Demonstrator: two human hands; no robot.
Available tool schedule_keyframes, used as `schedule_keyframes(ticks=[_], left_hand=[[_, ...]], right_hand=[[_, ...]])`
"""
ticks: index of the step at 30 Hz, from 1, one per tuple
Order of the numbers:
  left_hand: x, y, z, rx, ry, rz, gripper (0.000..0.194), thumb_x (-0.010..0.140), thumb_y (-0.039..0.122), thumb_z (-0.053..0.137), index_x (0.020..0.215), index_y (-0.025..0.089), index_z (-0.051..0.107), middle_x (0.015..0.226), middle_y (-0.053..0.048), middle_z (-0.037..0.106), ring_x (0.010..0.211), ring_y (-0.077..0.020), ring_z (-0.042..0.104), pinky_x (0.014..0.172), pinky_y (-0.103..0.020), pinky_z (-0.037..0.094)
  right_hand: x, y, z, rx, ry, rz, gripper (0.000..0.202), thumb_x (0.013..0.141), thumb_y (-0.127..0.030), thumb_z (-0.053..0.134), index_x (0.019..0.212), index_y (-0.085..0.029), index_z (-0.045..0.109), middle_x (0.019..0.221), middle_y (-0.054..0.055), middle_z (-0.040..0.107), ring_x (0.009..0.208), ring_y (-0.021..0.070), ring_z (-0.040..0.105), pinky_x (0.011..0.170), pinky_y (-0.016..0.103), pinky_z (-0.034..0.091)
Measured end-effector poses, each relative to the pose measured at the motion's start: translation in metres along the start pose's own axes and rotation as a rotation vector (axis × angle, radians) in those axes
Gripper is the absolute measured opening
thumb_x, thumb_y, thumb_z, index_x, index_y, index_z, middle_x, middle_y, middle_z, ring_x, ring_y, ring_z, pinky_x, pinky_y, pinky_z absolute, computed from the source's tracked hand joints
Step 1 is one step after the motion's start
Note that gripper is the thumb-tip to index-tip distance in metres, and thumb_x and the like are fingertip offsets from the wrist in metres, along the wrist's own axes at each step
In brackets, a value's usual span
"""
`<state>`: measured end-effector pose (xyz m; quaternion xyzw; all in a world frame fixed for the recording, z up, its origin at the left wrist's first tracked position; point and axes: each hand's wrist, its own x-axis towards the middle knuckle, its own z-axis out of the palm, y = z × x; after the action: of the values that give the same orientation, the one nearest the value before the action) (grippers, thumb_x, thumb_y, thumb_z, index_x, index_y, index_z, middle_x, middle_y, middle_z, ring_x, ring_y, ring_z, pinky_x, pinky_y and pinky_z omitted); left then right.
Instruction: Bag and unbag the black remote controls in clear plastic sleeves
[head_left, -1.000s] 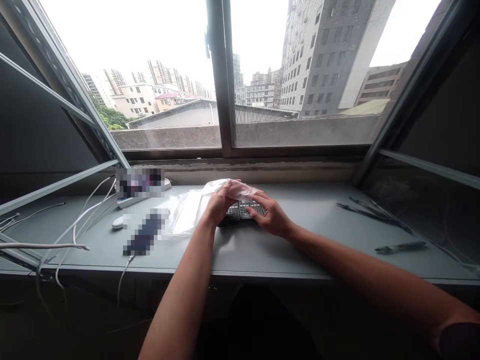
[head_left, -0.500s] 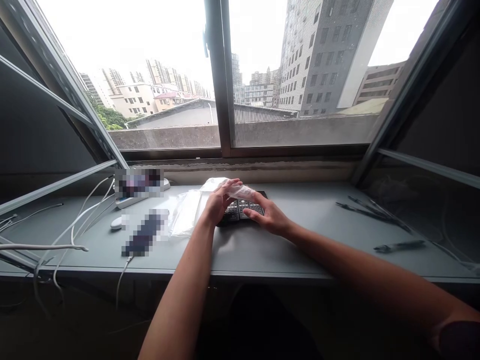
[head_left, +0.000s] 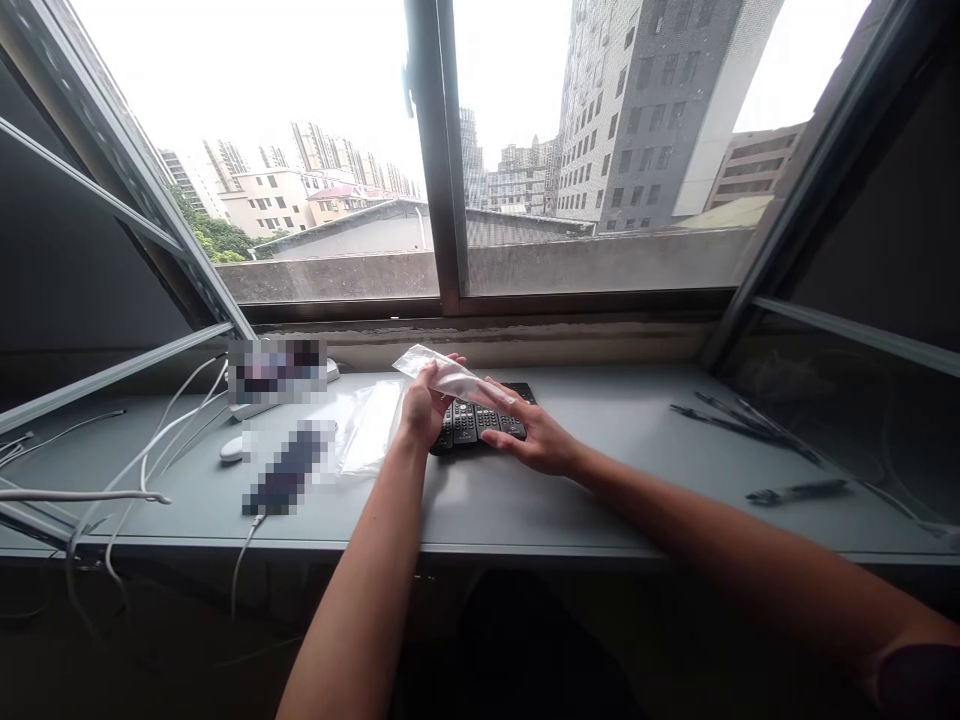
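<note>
A clear plastic bag point(head_left: 450, 378), long and narrow, stretches between my hands above the table. My left hand point(head_left: 426, 405) grips it, with the thumb on top and the fingers underneath. At its lower right end, my right hand point(head_left: 534, 430) has its fingers stretched out against the plastic, the thumb apart from them. I cannot tell whether those fingertips are inside the bag or behind it. Below the hands lie several black remote controls point(head_left: 466, 424) side by side, partly hidden by the bag and hands.
More clear plastic bags point(head_left: 373, 430) lie left of my left hand. Farther left are a phone-like blurred object point(head_left: 289, 470), a white mouse point(head_left: 234, 449), a power strip point(head_left: 330, 370) and white cables point(head_left: 154, 420). Pens point(head_left: 799, 492) lie at the right. A window stands behind the table.
My left hand has turned, with its thumb now on top of the bag. The bag has been drawn straighter and flatter. My right hand has hardly moved.
</note>
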<state>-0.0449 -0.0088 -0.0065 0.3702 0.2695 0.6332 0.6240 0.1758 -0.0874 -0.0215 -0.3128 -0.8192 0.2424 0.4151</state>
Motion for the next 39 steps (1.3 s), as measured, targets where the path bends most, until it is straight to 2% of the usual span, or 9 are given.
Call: schedule_keyframes(ticks=[3, 7, 10, 17, 26, 29, 32, 36, 39], left_hand=[[0.003, 0.001, -0.002, -0.066, 0.066, 0.016, 0.032, 0.104, 0.034, 0.059, 0.117, 0.012, 0.078, 0.123, -0.016, 0.081, 0.104, -0.0231, 0.078, 0.09, -0.032, 0.061], [0.01, 0.002, -0.011, -0.156, 0.219, 0.065, 0.025, 0.104, 0.027, 0.06, 0.114, 0.014, 0.078, 0.115, -0.013, 0.082, 0.101, -0.0206, 0.078, 0.094, -0.031, 0.06], [0.013, 0.002, -0.017, -0.156, 0.279, 0.094, 0.019, 0.103, 0.026, 0.064, 0.11, 0.014, 0.078, 0.111, -0.011, 0.082, 0.102, -0.0193, 0.077, 0.096, -0.029, 0.059], [0.012, 0.006, -0.018, -0.206, 0.313, 0.051, 0.047, 0.115, 0.042, 0.043, 0.115, 0.011, 0.078, 0.112, -0.015, 0.081, 0.097, -0.0203, 0.078, 0.086, -0.03, 0.06], [0.009, 0.009, -0.017, -0.199, 0.484, 0.068, 0.043, 0.113, 0.035, 0.041, 0.117, 0.013, 0.077, 0.114, -0.013, 0.08, 0.098, -0.018, 0.076, 0.084, -0.026, 0.058], [0.004, 0.012, -0.012, -0.161, 0.38, 0.056, 0.044, 0.109, 0.048, 0.051, 0.121, 0.014, 0.076, 0.119, -0.015, 0.08, 0.103, -0.0225, 0.075, 0.083, -0.03, 0.059], [-0.006, 0.013, -0.002, -0.087, 0.113, 0.006, 0.05, 0.099, 0.058, 0.07, 0.124, 0.014, 0.077, 0.129, -0.018, 0.079, 0.111, -0.0274, 0.074, 0.087, -0.034, 0.06], [-0.017, 0.004, 0.009, 0.044, -0.227, -0.117, 0.05, 0.092, 0.053, 0.083, 0.126, 0.017, 0.079, 0.129, -0.015, 0.079, 0.116, -0.0281, 0.074, 0.097, -0.035, 0.056], [-0.019, -0.001, 0.01, 0.133, -0.328, -0.172, 0.043, 0.09, 0.045, 0.088, 0.121, 0.016, 0.082, 0.117, -0.013, 0.081, 0.106, -0.0255, 0.076, 0.094, -0.033, 0.055]], right_hand=[[-0.001, 0.0, -0.001, 0.006, -0.027, 0.032, 0.077, 0.103, -0.052, 0.073, 0.171, -0.032, 0.045, 0.179, 0.011, 0.04, 0.169, 0.0359, 0.028, 0.135, 0.058, 0.029], [-0.002, -0.002, -0.003, 0.003, -0.05, 0.086, 0.071, 0.103, -0.056, 0.072, 0.168, -0.034, 0.051, 0.178, 0.011, 0.042, 0.169, 0.0377, 0.029, 0.133, 0.061, 0.03], [-0.002, -0.004, -0.003, 0.009, -0.05, 0.113, 0.069, 0.102, -0.057, 0.072, 0.165, -0.033, 0.055, 0.176, 0.014, 0.043, 0.168, 0.0383, 0.029, 0.132, 0.062, 0.03], [-0.003, -0.007, -0.005, 0.058, -0.01, 0.133, 0.059, 0.102, -0.051, 0.074, 0.158, -0.033, 0.064, 0.174, 0.015, 0.047, 0.166, 0.0385, 0.033, 0.132, 0.059, 0.032], [-0.003, -0.005, -0.004, 0.047, -0.01, 0.127, 0.056, 0.102, -0.05, 0.075, 0.155, -0.035, 0.067, 0.172, 0.013, 0.05, 0.166, 0.0393, 0.035, 0.131, 0.061, 0.033], [-0.003, -0.006, -0.005, 0.119, 0.039, 0.123, 0.059, 0.101, -0.05, 0.075, 0.156, -0.031, 0.066, 0.168, 0.013, 0.055, 0.163, 0.037, 0.042, 0.132, 0.059, 0.033], [-0.001, -0.008, -0.008, 0.257, 0.083, 0.136, 0.064, 0.102, -0.051, 0.075, 0.161, -0.029, 0.061, 0.156, 0.012, 0.068, 0.153, 0.0356, 0.057, 0.13, 0.059, 0.039], [0.004, -0.014, -0.01, 0.44, 0.091, 0.149, 0.061, 0.099, -0.055, 0.077, 0.153, -0.03, 0.069, 0.148, 0.01, 0.074, 0.146, 0.0357, 0.063, 0.125, 0.058, 0.046], [0.005, -0.015, -0.01, 0.489, 0.078, 0.173, 0.054, 0.095, -0.059, 0.08, 0.139, -0.029, 0.079, 0.147, 0.009, 0.075, 0.148, 0.0362, 0.061, 0.126, 0.056, 0.045]])
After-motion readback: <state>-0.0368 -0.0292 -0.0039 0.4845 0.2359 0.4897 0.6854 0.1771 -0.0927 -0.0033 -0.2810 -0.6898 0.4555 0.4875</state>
